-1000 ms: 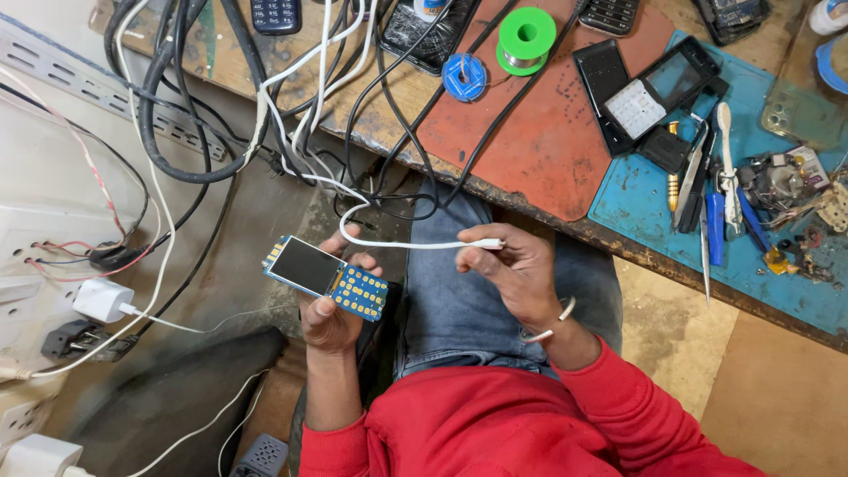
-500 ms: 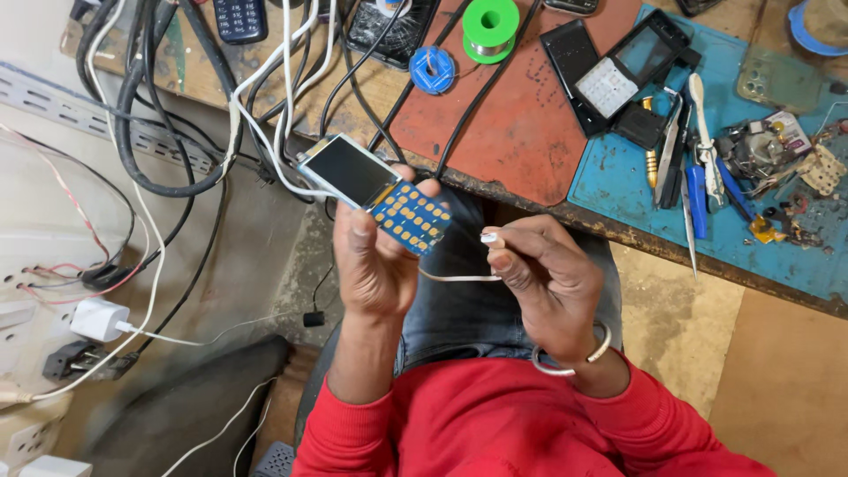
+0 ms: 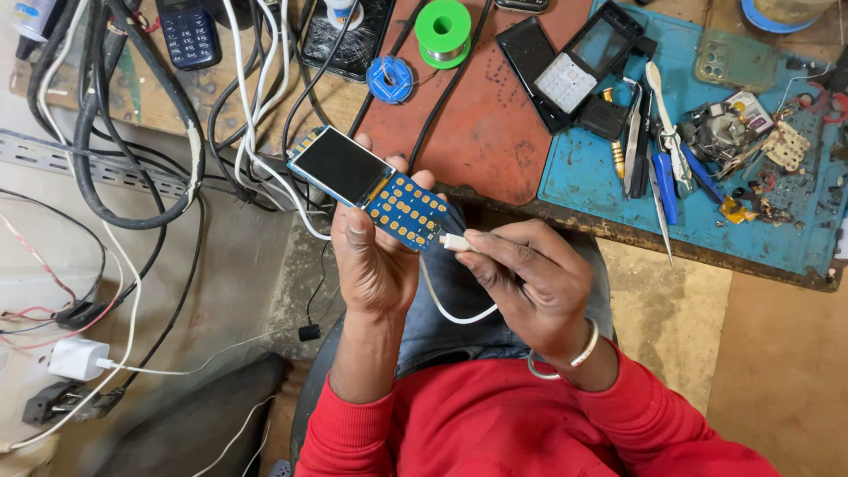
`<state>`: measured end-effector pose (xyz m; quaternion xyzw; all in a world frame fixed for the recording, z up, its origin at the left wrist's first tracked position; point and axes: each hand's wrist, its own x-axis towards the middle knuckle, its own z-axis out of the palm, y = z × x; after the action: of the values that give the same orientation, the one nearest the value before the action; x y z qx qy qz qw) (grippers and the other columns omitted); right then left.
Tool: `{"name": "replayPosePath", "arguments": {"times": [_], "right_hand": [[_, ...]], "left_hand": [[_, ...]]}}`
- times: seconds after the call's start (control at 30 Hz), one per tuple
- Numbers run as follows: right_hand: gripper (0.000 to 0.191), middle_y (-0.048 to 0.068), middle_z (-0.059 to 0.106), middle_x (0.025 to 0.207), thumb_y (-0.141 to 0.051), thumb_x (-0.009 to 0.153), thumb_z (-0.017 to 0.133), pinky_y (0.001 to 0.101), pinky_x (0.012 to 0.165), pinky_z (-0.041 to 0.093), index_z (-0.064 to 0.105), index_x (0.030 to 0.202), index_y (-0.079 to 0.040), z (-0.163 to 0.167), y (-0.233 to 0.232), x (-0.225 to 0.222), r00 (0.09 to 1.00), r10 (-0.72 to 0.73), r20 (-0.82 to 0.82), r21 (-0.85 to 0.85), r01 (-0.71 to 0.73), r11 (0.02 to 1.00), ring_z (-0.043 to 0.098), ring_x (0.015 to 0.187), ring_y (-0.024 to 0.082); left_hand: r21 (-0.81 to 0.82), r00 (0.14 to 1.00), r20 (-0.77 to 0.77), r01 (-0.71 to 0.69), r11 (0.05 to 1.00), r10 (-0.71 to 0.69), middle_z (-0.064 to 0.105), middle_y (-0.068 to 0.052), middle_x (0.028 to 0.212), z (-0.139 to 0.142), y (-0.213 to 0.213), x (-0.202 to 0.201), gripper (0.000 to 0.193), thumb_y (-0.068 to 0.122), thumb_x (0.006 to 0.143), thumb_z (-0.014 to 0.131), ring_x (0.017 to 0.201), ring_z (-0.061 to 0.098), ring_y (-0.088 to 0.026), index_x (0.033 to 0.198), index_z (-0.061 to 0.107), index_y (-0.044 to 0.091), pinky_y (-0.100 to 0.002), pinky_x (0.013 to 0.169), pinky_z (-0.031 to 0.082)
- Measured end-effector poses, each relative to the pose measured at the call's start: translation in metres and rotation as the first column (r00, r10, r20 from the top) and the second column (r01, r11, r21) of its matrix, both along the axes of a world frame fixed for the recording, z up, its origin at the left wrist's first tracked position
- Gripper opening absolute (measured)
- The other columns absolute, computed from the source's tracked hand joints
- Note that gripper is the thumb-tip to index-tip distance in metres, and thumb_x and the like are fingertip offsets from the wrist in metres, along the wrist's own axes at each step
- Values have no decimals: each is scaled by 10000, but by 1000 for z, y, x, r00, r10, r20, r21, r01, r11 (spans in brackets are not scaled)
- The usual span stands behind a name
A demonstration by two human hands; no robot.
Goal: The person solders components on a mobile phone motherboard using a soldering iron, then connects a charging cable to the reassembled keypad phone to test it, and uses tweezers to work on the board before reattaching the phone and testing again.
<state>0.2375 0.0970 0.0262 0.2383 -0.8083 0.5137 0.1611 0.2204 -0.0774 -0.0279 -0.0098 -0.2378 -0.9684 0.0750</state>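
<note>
My left hand (image 3: pixel 375 256) grips a bare phone circuit board (image 3: pixel 371 190) with a dark screen and a blue keypad panel dotted with gold contacts. It is held above my lap, close to the workbench edge. My right hand (image 3: pixel 530 283) pinches the white plug (image 3: pixel 455 242) of a white charging cable (image 3: pixel 442 305). The plug's tip touches the lower end of the board. The cable loops down between my hands over my jeans. Red sleeves cover both arms.
A red mat (image 3: pixel 481 124) and a blue mat (image 3: pixel 707 194) lie on the wooden bench. On them are opened phones (image 3: pixel 579 66), tweezers (image 3: pixel 658 199), a green solder spool (image 3: pixel 443 31), a blue spool (image 3: pixel 390 79). Tangled black and white cables (image 3: pixel 177 132) hang at left; a white charger (image 3: pixel 75 358) sits low left.
Both hands have come up from my lap toward the bench. The board has turned, and the white plug has moved from apart to against its lower end.
</note>
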Motion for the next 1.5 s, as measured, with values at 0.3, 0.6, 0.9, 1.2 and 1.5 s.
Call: {"name": "replayPosePath", "arguments": {"times": [0.3,0.6,0.9,1.2,1.5], "right_hand": [[283,64,684,1004,4,899,828,233,660,522,730,1164,-3,-2,0,-2,999,-20,26,9,20,1000,640,774,91],[276,75,695,1015,2,910,814,241,684,546,723,1170,5,1,5,-7,999,-19,46,11,19,1000,683,821,110],[275,71,695,985,-5,903,821,237,656,521,728,1162,6,2,12,-9,997,-38,68,18,37,999,660,784,99],[273,70,695,970,-5,901,818,235,632,503,732,1159,7,5,14,-13,994,-56,97,31,53,998,631,745,90],[252,69,699,941,-6,900,815,226,625,505,735,1139,9,7,17,-15,987,-62,146,12,61,998,639,730,84]], "left_hand": [[5,1000,-16,-3,1000,3,625,-165,1367,-4,-1,-4,956,352,924,844,1240,672,-351,1642,293,44,-531,1045,586],[27,1000,-11,-7,1000,7,618,-184,1386,-5,5,-7,950,332,933,838,1248,665,-359,1646,284,38,-530,1051,580],[24,999,-46,-14,1000,15,615,-178,1381,-9,12,-11,923,274,938,846,1256,665,-359,1637,293,33,-542,1048,584],[27,998,-67,-13,1000,15,614,-183,1388,-13,14,-15,894,236,939,842,1262,668,-365,1630,314,28,-545,1066,581],[-1,997,-74,5,1000,-5,581,-187,1377,-15,15,-18,885,171,931,849,1262,660,-388,1621,316,19,-574,1069,572]]}}
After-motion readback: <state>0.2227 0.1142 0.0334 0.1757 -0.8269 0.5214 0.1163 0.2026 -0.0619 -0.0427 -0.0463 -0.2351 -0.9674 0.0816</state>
